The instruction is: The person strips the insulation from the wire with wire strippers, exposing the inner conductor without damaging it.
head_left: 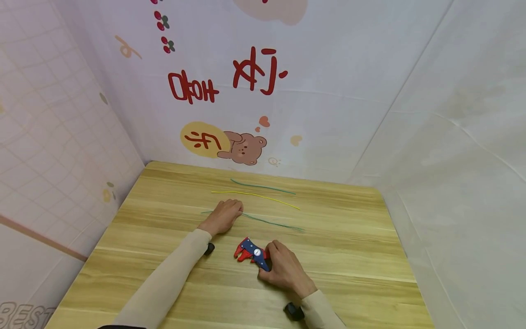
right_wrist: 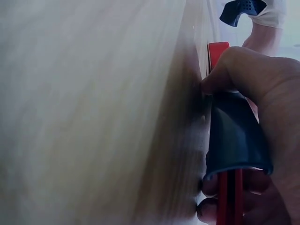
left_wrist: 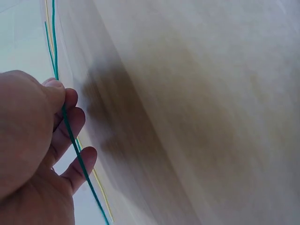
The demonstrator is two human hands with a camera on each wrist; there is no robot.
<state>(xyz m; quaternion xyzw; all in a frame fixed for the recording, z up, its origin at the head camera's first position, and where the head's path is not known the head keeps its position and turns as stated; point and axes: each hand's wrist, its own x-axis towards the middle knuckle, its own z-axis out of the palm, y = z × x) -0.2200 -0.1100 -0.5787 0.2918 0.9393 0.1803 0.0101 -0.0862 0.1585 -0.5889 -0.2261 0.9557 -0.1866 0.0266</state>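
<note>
My left hand point(head_left: 223, 216) pinches a thin green wire point(head_left: 271, 222) between thumb and fingertips. In the left wrist view the wire point(left_wrist: 83, 165) runs past the thumb and down across the fingers. To the right and nearer the front, my right hand point(head_left: 284, 268) grips a wire stripper point(head_left: 249, 248) with a blue body and red jaws. The tool's jaw end points left, just above the wooden table point(head_left: 341, 246). Seen from the right wrist, thumb and fingers wrap around the blue handle point(right_wrist: 236, 136), with red parts showing below it.
Farther back on the table lie a yellow wire point(head_left: 263, 197) and another green wire point(head_left: 265, 187), roughly parallel to the held one. White printed sheets point(head_left: 328, 114) hang behind the table and along both sides.
</note>
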